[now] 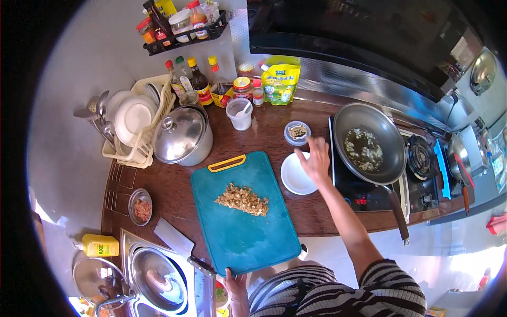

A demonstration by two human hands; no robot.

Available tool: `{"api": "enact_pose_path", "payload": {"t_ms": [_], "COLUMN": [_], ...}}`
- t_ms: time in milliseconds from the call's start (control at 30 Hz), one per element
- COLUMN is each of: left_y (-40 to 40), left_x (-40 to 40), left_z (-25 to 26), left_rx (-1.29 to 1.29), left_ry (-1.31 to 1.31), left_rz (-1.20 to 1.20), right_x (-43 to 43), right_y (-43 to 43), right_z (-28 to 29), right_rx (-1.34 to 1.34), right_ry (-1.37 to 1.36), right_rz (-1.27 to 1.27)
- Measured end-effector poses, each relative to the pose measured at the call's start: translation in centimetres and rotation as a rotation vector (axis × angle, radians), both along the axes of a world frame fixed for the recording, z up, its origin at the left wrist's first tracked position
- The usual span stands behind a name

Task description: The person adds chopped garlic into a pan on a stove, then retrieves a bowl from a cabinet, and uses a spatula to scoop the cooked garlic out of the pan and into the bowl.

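Note:
My right hand [317,160] is over the right rim of a white bowl [297,178], its fingers apart, just below a small round lidded tub [297,133]. My left hand [236,287] is at the near edge of a green cutting board [249,241], its thumb on the board's edge. A pile of chopped brown food [243,200] lies on the board. To the right, a frying pan [368,115] with oil and small pale bits in it rests on a lit cooktop [356,198]. A cleaver [174,237] lies left of the board, its handle by the board's near corner.
Left stand a lidded steel pot [180,134], a dish rack [148,126] and a small bowl of minced meat [138,194]. A sink [134,249] holds a metal basin. Sauce bottles [200,81], a yellow pouch [280,85] and a white tub [239,119] line the back. The pan handle [398,216] overhangs the counter edge.

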State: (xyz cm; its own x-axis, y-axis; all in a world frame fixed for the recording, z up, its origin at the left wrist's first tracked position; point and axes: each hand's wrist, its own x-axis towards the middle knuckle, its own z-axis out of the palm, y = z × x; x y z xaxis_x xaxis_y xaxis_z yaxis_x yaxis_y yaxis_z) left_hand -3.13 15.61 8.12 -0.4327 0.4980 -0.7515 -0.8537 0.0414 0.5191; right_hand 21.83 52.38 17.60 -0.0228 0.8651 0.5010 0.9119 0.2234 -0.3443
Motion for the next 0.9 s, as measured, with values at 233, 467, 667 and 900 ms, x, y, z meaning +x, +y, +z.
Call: {"api": "enact_pose_path", "payload": {"t_ms": [233, 467, 667, 900], "left_y": [0.4, 1.8, 1.9, 2.2], "left_x": [0.2, -0.4, -0.6, -0.4], "left_z": [1.2, 0.6, 0.7, 1.5], "left_rx": [-0.053, -0.085, -0.106, -0.138], "left_ry": [0.011, 0.032, 0.01, -0.022], "left_rz": [-0.025, -0.068, -0.067, -0.014], "right_x": [-2.7, -4.8, -14.2, -20.0], "right_y": [11.7, 13.4, 16.6, 18.0], "right_z": [-3.2, -3.0, 1.5, 0.9], "right_rx": [-0.79, -0.594, -0.301, -0.419], "right_ry": [-0.073, -0.001, 0.085, -0.171], "right_rz": [-0.169, -0.131, 0.198, 0.165]}}
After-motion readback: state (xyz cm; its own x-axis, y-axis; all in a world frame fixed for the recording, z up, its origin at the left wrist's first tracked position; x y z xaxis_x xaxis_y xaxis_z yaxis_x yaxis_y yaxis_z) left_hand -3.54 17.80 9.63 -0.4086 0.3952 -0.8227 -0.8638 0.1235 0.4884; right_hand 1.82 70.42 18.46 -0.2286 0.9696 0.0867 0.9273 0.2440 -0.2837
